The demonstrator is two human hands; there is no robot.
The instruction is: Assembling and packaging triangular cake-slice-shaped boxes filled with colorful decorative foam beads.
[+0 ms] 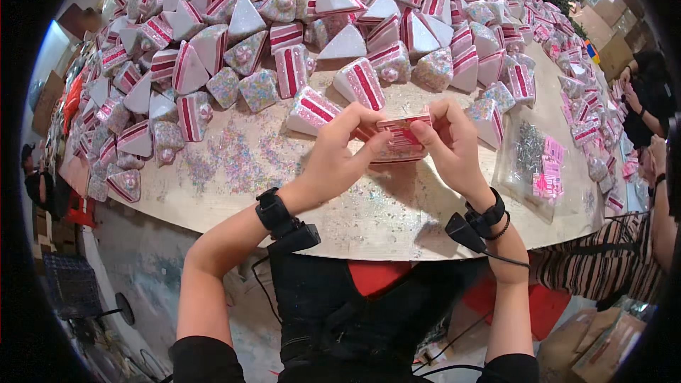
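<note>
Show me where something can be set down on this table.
Room on the pale wooden tabletop, lightly flecked with glitter: between the left hand, right hand and its near edge; and between the left forearm and the multicoloured glitter scatter. Crowded: beyond the hands, under heaped pink-and-white cake-slice shapes, and right, where the clear plastic bag lies.

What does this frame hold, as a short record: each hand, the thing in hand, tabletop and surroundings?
Left hand: the left hand pinches one side of a red-and-white striped piece
Right hand: the right hand holds its other side, thumb on top
Piece: partly covered by fingers; full shape cannot be told
Tabletop: glitter flecks scattered over the pale table
Beyond the hands: heaped cake-slice shapes
Right of the hands: a clear bag with pink tags
Wrists: black straps on both
Nearby: another person in striped clothing
</note>
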